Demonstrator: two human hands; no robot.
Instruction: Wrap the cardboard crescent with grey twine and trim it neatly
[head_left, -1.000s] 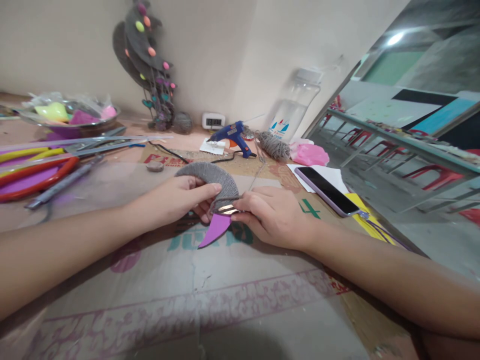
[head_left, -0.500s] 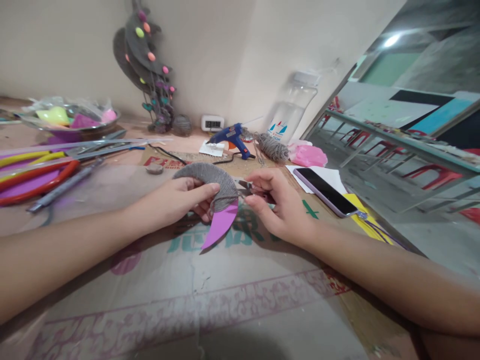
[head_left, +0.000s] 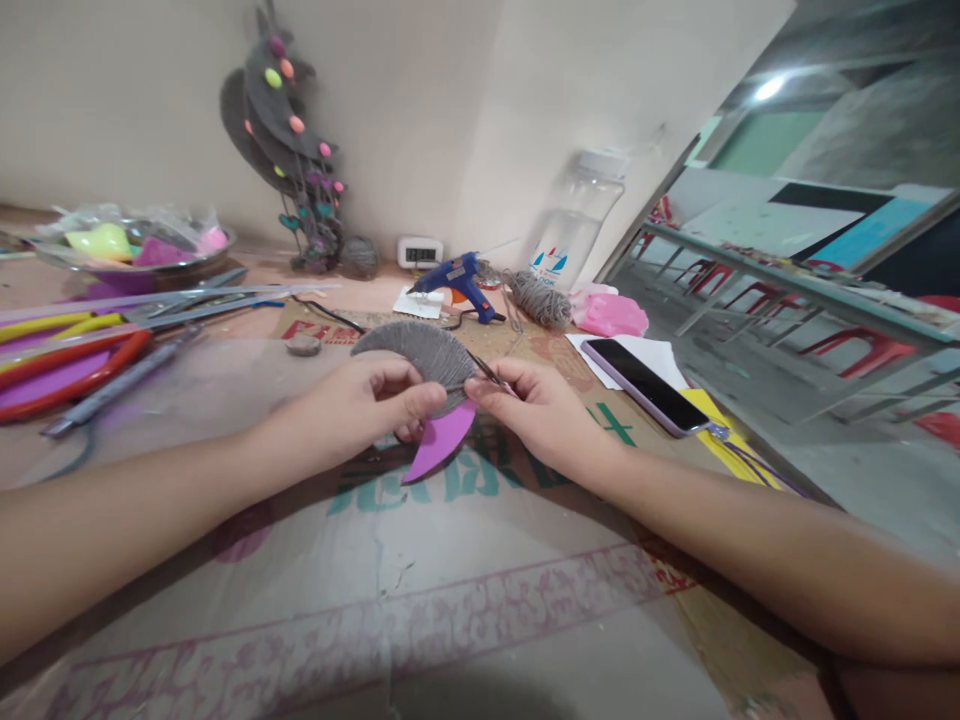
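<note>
A crescent [head_left: 420,350] wrapped in grey yarn, its lower tip bare purple [head_left: 442,438], is held above the cardboard. Pinched on its inner side, it sits between the thumb and fingers of my left hand [head_left: 397,400]. My right hand [head_left: 517,395] is closed at the crescent's right edge, thumb and finger meeting where the yarn wrapping borders the purple. A thin dark pointed tool [head_left: 487,370] sticks out from the right fingers toward the upper left; most of it is hidden in the hand.
Behind the hands are a blue glue gun [head_left: 461,280], a grey yarn bundle [head_left: 540,298], a small clock [head_left: 420,252] and a bottle [head_left: 574,230]. A phone [head_left: 649,388] lies right. Scissors [head_left: 112,370] and a bowl [head_left: 135,262] stand left. A decorated crescent hanging [head_left: 289,120] is against the wall.
My right hand has moved left and closed in on the crescent's edge. The dark tool now points up and left above the thumb. The whole view has shifted slightly.
</note>
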